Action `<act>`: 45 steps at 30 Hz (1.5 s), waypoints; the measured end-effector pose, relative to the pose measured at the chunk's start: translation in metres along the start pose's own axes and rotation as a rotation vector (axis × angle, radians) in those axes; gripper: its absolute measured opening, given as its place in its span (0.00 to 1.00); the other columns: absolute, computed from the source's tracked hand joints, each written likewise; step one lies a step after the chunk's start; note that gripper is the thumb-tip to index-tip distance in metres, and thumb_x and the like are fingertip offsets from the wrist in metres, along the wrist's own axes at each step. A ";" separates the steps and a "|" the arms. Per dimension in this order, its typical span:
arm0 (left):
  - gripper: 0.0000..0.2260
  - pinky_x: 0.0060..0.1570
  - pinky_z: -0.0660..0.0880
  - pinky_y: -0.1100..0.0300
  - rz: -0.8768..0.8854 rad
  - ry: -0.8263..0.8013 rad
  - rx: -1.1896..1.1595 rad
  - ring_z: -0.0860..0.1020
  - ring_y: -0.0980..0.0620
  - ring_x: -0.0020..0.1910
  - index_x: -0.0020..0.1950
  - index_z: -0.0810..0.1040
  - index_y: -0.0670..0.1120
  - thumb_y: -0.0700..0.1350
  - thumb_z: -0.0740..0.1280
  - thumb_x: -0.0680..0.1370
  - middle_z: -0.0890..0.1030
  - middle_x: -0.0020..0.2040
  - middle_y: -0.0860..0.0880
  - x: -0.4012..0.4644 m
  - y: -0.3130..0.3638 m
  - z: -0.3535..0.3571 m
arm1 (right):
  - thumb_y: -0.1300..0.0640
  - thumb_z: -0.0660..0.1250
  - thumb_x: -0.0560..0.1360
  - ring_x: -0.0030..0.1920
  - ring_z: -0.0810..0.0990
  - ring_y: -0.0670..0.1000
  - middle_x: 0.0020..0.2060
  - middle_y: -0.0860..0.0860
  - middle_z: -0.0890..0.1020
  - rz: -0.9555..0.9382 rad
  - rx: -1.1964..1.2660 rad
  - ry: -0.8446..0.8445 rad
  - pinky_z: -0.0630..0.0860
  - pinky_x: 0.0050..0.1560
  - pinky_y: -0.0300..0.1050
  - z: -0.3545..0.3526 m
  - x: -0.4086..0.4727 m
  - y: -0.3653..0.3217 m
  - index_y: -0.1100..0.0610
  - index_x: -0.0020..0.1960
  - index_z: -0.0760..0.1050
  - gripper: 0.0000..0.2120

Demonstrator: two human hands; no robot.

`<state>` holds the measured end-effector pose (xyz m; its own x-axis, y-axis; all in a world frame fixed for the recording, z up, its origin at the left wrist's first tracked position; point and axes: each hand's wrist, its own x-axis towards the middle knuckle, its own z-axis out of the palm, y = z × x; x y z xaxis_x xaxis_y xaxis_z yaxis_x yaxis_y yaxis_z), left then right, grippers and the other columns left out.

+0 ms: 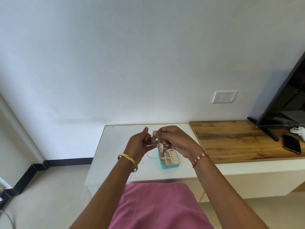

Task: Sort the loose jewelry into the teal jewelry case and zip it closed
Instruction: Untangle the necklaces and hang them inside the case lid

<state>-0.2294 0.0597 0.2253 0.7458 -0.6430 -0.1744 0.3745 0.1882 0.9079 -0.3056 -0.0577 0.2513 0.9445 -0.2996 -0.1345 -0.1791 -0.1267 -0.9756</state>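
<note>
Both hands raised above open teal jewelry case (pixel 169 160) on white table (pixel 115 146). Left hand (pixel 140 143) and right hand (pixel 171 138) fingertips pinch a thin chain (pixel 163 152), apparently a necklace; it dangles into the case

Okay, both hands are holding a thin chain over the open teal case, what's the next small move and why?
Probably lower the thin gold chain into the open teal zip jewelry case: both the left hand and right hand pinch it above the case, and its end already dangles over a compartment.
</note>
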 end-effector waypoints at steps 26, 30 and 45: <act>0.24 0.44 0.79 0.55 -0.107 0.048 -0.381 0.78 0.48 0.28 0.20 0.64 0.45 0.44 0.61 0.77 0.70 0.22 0.46 -0.002 -0.005 -0.004 | 0.62 0.61 0.71 0.26 0.76 0.49 0.26 0.53 0.76 -0.089 0.734 -0.087 0.78 0.34 0.42 -0.003 0.004 0.012 0.59 0.32 0.78 0.11; 0.23 0.45 0.78 0.53 -0.120 0.047 -0.339 0.76 0.48 0.29 0.22 0.64 0.44 0.44 0.61 0.77 0.69 0.22 0.46 -0.001 -0.011 -0.005 | 0.60 0.61 0.67 0.26 0.73 0.50 0.24 0.53 0.73 -0.101 0.872 0.007 0.79 0.35 0.44 -0.006 0.007 0.011 0.60 0.31 0.74 0.08; 0.12 0.30 0.75 0.62 -0.107 -0.140 -0.280 0.66 0.56 0.22 0.38 0.74 0.43 0.42 0.56 0.79 0.68 0.24 0.52 0.011 -0.031 -0.011 | 0.65 0.60 0.72 0.26 0.75 0.49 0.25 0.53 0.78 -0.056 0.764 -0.001 0.78 0.33 0.41 -0.014 0.018 0.024 0.63 0.38 0.75 0.07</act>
<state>-0.2268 0.0554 0.1910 0.6187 -0.7620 -0.1913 0.5978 0.2985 0.7440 -0.2972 -0.0793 0.2280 0.9468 -0.3115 -0.0807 0.1093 0.5473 -0.8297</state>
